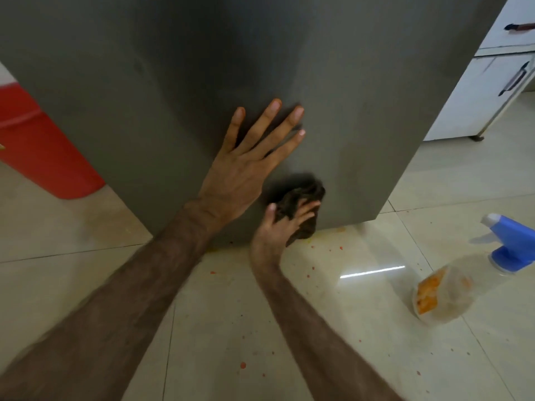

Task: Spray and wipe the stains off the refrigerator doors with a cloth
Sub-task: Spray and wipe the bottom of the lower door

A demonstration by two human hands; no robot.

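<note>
Nearest, the tiled floor [202, 328] carries scattered orange-red specks. On it to the right lies a clear spray bottle [451, 290] on its side, its blue trigger head [509, 244] towards the refrigerator. The right hand [278, 230] grips a dark crumpled cloth [301, 204], fingers curled round it, and presses it against the lower edge of the grey refrigerator door [202, 68]. Just above, the left hand [243, 169] rests flat on the door, fingers straight and spread. Beyond, a red bin [43, 146] stands at left and white cabinets [486, 91] at right.
</note>
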